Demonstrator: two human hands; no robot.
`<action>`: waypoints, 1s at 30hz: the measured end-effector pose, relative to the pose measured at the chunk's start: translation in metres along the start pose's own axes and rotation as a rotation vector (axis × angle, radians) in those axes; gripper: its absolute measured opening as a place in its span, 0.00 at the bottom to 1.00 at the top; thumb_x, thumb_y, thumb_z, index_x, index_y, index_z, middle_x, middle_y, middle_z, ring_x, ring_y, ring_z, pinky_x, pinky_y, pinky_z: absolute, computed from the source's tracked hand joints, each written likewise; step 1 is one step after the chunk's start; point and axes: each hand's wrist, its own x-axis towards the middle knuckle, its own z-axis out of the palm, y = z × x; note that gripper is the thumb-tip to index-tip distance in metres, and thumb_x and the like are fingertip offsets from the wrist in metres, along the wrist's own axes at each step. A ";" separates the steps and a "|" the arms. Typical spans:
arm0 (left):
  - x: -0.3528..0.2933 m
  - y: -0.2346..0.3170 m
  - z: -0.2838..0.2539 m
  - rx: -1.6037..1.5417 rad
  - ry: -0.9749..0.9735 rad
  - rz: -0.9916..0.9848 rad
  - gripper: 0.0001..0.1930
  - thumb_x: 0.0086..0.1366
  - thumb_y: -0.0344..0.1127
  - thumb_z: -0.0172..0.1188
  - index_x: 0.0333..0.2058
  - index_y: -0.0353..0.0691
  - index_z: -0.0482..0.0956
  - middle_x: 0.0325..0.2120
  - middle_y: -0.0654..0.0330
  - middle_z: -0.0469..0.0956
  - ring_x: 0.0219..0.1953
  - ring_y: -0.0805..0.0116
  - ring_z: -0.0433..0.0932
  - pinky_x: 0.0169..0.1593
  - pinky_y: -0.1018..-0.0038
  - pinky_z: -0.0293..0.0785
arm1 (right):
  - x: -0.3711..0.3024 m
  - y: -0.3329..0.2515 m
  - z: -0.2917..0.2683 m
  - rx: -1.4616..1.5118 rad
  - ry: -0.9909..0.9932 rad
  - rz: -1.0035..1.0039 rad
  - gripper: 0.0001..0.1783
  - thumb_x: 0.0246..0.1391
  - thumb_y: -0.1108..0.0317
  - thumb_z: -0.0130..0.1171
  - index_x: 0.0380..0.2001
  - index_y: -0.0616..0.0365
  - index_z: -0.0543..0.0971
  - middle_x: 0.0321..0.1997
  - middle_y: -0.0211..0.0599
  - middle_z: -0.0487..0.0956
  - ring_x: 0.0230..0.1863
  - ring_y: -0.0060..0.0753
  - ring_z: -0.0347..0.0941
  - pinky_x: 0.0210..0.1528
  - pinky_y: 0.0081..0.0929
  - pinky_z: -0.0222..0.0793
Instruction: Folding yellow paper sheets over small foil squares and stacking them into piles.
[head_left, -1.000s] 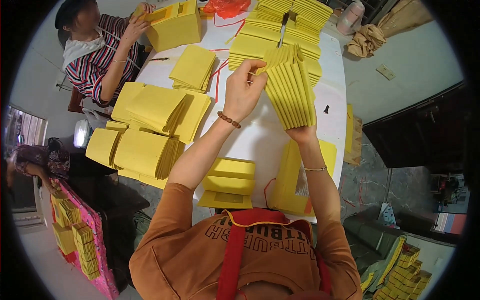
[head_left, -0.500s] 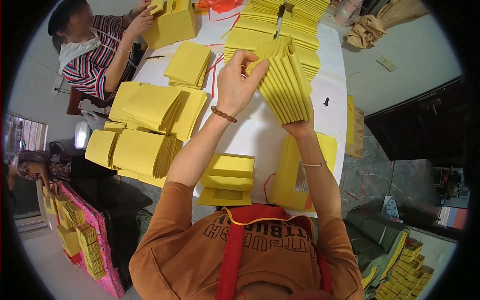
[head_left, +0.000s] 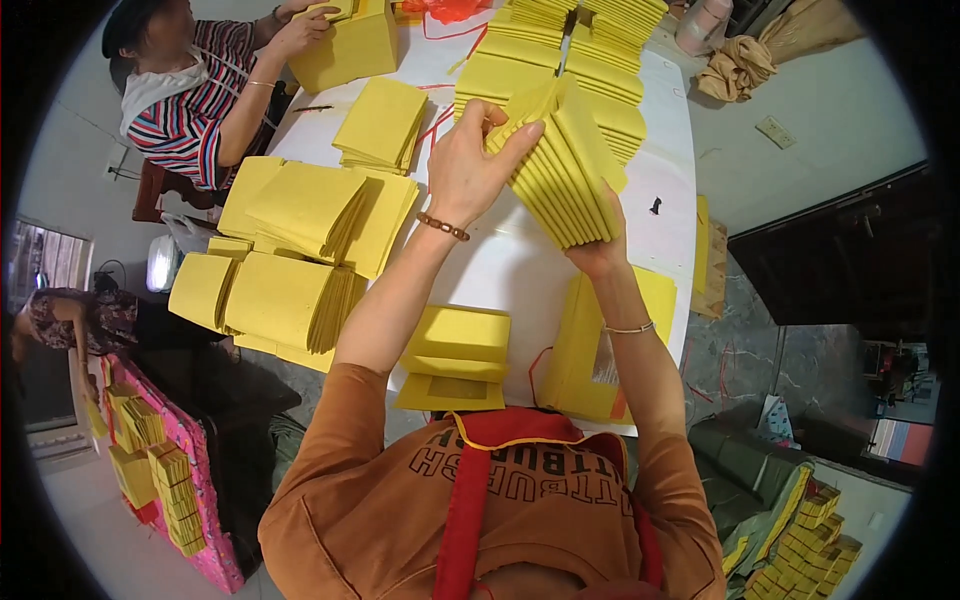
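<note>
Above the far half of the white table, a stack of folded yellow paper [head_left: 562,180] is held up at a tilt between both hands. My left hand [head_left: 468,165] grips its left upper edge, thumb on the near face and fingers curled behind. From below and the right, my right hand [head_left: 602,248] supports it; most of those fingers are hidden behind the paper. Rounded folds line up along the stack's lower side. Just beyond lie long rows of the same folded yellow paper [head_left: 505,72], with a brush-like tool [head_left: 566,45] on top of them.
Piles of folded yellow paper [head_left: 290,285] stand on the table's left. An open yellow folded piece [head_left: 455,345] and a flat yellow packet [head_left: 570,345] lie near my body. A person in a striped top [head_left: 190,110] handles a yellow box [head_left: 345,50] at far left.
The held stack has turned slightly, and its top sheets spread less. My left hand stays on its edge and my right hand beneath. My view has shifted a little.
</note>
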 end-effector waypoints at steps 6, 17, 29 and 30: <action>-0.010 -0.057 0.013 -0.281 -0.006 -0.124 0.27 0.56 0.48 0.60 0.48 0.34 0.67 0.37 0.57 0.74 0.36 0.69 0.71 0.38 0.76 0.68 | 0.013 -0.002 -0.010 -0.174 0.187 -0.037 0.24 0.55 0.55 0.50 0.51 0.56 0.69 0.49 0.35 0.74 0.49 0.31 0.72 0.49 0.31 0.70; -0.196 -0.077 -0.073 0.154 -0.402 0.778 0.11 0.51 0.34 0.59 0.33 0.36 0.75 0.28 0.57 0.74 0.34 0.60 0.72 0.35 0.68 0.66 | 0.051 0.052 -0.034 -0.358 0.162 0.161 0.25 0.51 0.55 0.57 0.49 0.57 0.68 0.46 0.35 0.74 0.45 0.30 0.72 0.46 0.29 0.71; -0.352 -0.141 -0.120 0.309 -1.059 0.431 0.11 0.50 0.32 0.53 0.33 0.37 0.73 0.32 0.58 0.70 0.35 0.60 0.71 0.38 0.68 0.68 | 0.038 0.063 -0.057 -0.373 0.339 0.237 0.26 0.49 0.54 0.59 0.49 0.56 0.69 0.45 0.34 0.74 0.45 0.32 0.71 0.47 0.31 0.70; -0.352 -0.141 -0.113 0.307 -1.062 0.431 0.11 0.50 0.32 0.53 0.33 0.37 0.73 0.32 0.58 0.70 0.35 0.60 0.71 0.38 0.68 0.68 | 0.038 0.064 -0.059 -0.372 0.342 0.237 0.26 0.49 0.54 0.59 0.49 0.56 0.69 0.45 0.34 0.74 0.45 0.32 0.71 0.47 0.31 0.70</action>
